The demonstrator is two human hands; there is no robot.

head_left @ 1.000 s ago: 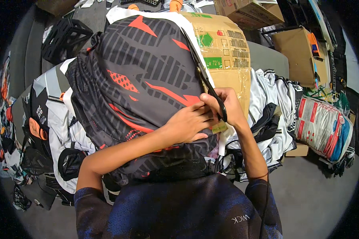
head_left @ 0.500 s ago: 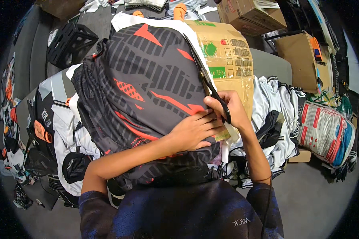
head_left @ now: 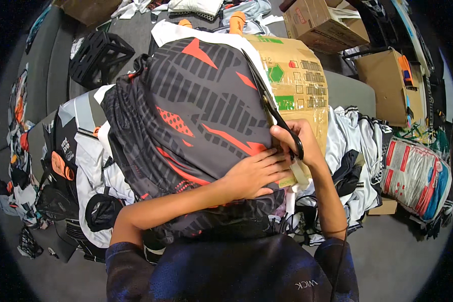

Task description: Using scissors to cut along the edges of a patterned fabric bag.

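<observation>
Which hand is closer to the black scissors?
Right: the right hand holds the scissors. The left hand lies on the dark patterned fabric, below and left of the scissors' lower end.

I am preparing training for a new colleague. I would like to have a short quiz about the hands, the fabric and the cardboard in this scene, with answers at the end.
1. True or false: the left hand rests on the dark fabric with red shapes.
2. What does the right hand hold?
A. A marker
B. Black-handled scissors
C. A roll of tape
3. Fill in: in the picture, the cardboard with green marks lies to the ____ of the dark fabric (left or right).

Key: 1. True. 2. B. 3. Right.
</observation>
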